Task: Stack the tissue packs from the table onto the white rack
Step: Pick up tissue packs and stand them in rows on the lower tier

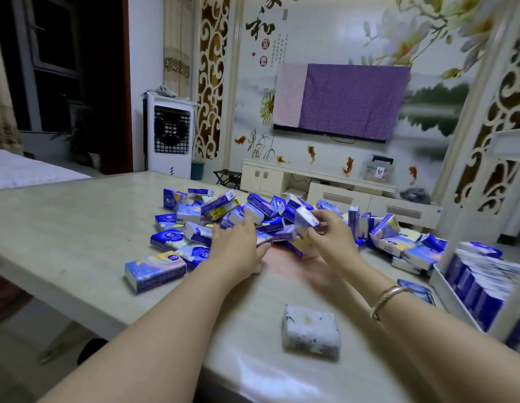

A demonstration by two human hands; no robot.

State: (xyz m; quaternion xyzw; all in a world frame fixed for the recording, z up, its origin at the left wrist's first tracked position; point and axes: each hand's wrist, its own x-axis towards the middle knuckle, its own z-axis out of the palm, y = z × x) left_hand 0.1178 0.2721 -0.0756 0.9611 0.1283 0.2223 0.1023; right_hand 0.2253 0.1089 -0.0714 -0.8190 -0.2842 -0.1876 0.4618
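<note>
A loose heap of blue and white tissue packs [261,210] covers the middle of the pale table [64,228]. My left hand [238,242] lies on the near edge of the heap, fingers curled round a pack [264,239]. My right hand [331,231] grips a white pack [306,218] lifted just above the heap. The white rack [453,298] stands at the right edge, its tray filled with upright packs [482,274]. One pale pack [311,331] lies alone near the front edge, and another blue pack [155,270] lies to the left.
The rack's white posts [482,141] rise on the right. Beyond the table are a low TV cabinet [325,184], a covered television [343,100] and a white air cooler [170,135]. A bracelet [388,298] sits on my right wrist.
</note>
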